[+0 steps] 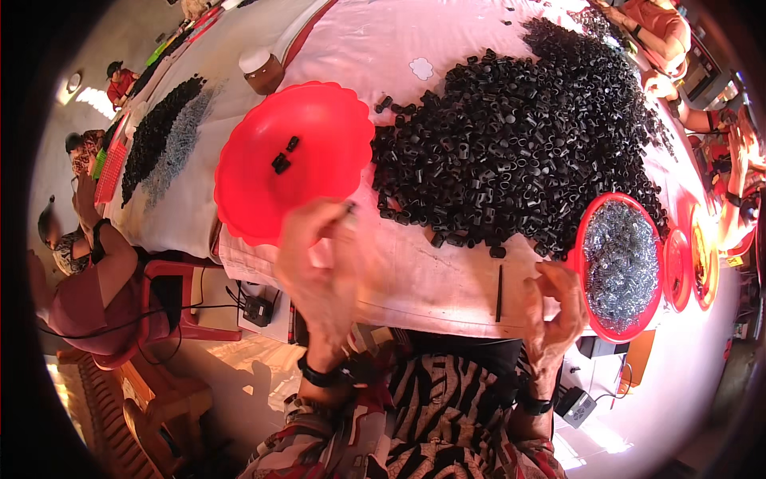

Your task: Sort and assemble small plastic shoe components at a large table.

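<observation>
My left hand [319, 263], smeared by motion, is over the near rim of a scalloped red plastic bowl [251, 188]. A small black plastic piece [349, 207] shows at its fingertips. Inside the bowl lie a few more black pieces [280, 164]. At the table's front edge my right hand [552, 307] is closed in a pinch; what its fingers hold, if anything, cannot be made out. Right beside it stands a red bowl [589, 307] filled with small clear, shiny parts [622, 263]. Beyond my hands spreads a large heap of black ring-like plastic pieces [511, 152].
A thin black stick [500, 293] lies on the pink cloth [431, 291] between my hands. A brown jar with a white lid [262, 72] stands behind the scalloped bowl. More red bowls [677, 270] are at the right. Several people work around; a red chair [191, 303] is at left.
</observation>
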Demonstrator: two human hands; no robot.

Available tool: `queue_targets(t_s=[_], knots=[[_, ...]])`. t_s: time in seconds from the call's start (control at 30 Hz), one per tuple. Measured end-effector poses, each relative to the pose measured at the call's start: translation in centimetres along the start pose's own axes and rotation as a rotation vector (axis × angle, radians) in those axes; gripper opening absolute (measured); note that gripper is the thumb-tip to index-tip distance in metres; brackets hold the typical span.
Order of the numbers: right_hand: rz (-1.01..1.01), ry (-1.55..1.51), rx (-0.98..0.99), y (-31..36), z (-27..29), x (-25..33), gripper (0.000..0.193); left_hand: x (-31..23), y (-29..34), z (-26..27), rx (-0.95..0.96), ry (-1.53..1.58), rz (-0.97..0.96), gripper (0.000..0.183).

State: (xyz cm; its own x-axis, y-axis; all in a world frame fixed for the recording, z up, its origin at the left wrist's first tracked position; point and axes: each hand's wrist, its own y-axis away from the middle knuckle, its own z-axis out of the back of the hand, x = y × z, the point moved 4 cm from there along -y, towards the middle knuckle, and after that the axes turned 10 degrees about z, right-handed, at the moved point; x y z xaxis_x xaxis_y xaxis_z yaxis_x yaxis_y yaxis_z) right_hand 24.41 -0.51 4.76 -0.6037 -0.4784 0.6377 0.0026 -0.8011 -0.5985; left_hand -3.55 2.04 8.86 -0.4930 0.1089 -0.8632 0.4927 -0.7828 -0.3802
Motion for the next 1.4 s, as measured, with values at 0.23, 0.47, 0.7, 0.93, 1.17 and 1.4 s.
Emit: queue_targets(t_s=[0.23, 0.47, 0.7, 0.93, 1.17, 1.4], knots=[[-0.003, 0.077, -0.118, 0.2, 0.4, -0.5, 0.022, 1.4, -3.5, 1.4, -0.319, -0.563, -0.183, 0.013], [-0.083, 0.166, -0.19, 0.1, 2.0, -0.5, 0.015, 0.4, 2.5, -5.8, 0.385, -0.033, -0.216, 0.02], [-0.155, 0.317, -0.372, -0.5, 6.8, -1.7, 0.016, 0.3, 4.3, -7.9, 0.517, -0.212, -0.268, 0.02], [-0.246, 0.278, -0.203, -1.0, 7.2, -2.9, 0.013, -0.1, 4.0, -7.8, 0.503, -0.231, -0.326, 0.02], [-0.021, 0.63, 0.003, -3.0, 5.6, -4.6, 0.016, 0.9, 4.4, -6.9, 0.44, 0.057, -0.103, 0.021], [-0.092, 0.569, 0.053, -3.6, 4.8, -4.9, 0.011, 1.6, 4.4, -6.5, 0.641, 0.427, 0.282, 0.022]])
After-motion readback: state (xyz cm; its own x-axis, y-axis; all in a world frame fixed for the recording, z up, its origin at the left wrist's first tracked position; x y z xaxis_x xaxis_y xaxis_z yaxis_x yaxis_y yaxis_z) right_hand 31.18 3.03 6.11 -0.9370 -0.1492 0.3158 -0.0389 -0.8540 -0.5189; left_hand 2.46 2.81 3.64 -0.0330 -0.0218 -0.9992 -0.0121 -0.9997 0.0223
